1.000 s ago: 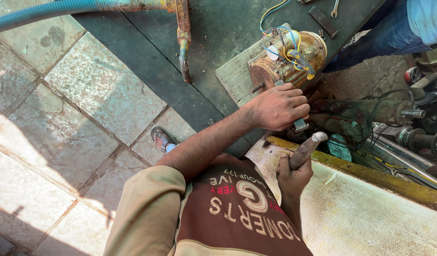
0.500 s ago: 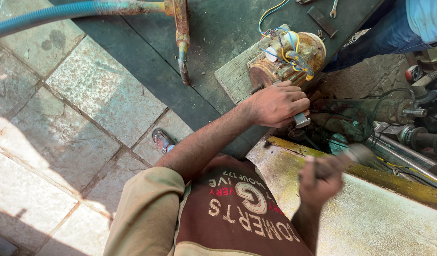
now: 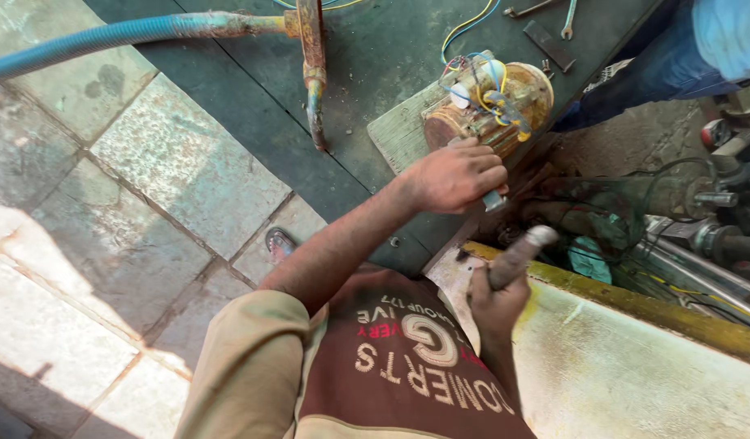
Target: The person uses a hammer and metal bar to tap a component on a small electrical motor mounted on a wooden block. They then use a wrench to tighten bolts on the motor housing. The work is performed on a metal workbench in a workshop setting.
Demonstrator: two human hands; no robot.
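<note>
I am stretching my left arm out toward one o'clock, forearm bare and elbow bent below it, with my left hand (image 3: 456,175) turned palm down and its fingers curling tightly closed. My right hand (image 3: 495,302) is sitting lower, at about five o'clock from the left one, clenching in a fist with the knuckles facing up. My right forearm is running back toward six o'clock, close against my chest.

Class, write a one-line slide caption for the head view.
Left hand grips a tool against a rusty wired motor; right hand holds a hammer handle.
</note>
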